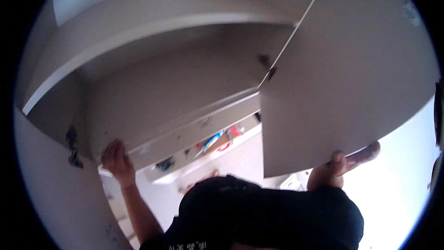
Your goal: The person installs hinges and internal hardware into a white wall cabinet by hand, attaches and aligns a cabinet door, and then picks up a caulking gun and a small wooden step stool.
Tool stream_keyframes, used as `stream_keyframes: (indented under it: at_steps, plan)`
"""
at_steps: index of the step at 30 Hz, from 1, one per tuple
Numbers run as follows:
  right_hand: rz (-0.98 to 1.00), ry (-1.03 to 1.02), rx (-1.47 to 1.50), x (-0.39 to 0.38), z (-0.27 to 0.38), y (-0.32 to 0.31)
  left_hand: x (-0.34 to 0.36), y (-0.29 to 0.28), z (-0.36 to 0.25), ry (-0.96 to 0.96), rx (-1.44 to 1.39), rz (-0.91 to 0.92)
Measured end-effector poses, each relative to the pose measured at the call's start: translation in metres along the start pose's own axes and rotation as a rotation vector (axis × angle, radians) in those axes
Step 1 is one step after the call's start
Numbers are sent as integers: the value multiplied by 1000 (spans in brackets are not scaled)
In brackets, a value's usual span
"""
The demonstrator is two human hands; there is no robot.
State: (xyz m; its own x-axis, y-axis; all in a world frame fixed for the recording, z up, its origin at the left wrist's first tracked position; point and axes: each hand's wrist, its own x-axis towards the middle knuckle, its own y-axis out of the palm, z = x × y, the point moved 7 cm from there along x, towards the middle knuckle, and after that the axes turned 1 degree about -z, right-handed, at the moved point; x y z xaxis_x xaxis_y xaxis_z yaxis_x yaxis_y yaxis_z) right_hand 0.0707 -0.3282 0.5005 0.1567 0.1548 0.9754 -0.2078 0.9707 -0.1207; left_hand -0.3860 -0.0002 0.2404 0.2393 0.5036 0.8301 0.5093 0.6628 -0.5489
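Your left hand (pixel 118 159) is up at the lower left corner of the open beige wall cabinet (pixel 152 88), fingers curled narrow over the front edge of its bottom shelf (pixel 194 127). Can't tell whether it grips the edge or just rests on it. Your right hand (pixel 344 162) holds the bottom edge of the flat beige cabinet door (pixel 342 78), which is swung open to the right. Thumb sits on the door's near face; other fingers are hidden behind the panel, one fingertip poking out past the edge. The door fills the upper right of the view, hinge side toward the cabinet's middle. Cabinet interior looks bare, w/ dark smudges on the left side wall and back. Below the shelf edge you see blurry colourful items, blue, red & orange (pixel 217 141), too blurred to name. A dark black garment (pixel 268 217) fills the lower centre.
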Motion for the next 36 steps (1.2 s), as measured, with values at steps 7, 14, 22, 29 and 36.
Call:
stream_keyframes:
  at_steps: [7, 14, 22, 29, 36]
  plan:
    - [-82, -121, 388, 23, -34, 1, -18, 5, 6, -24, 59, -16]
    - [-49, -31, 389, 10, -44, -11, -26, 19, 19, -91, 79, 72]
    - [9, 12, 670, -39, -37, 33, -19, 7, 10, -2, 31, -17]
    - [351, -205, 395, -71, 7, 153, -18, 8, 10, -7, 59, -59]
    - [490, -224, 303, -115, -13, 202, -1, -6, -11, -72, 13, -51]
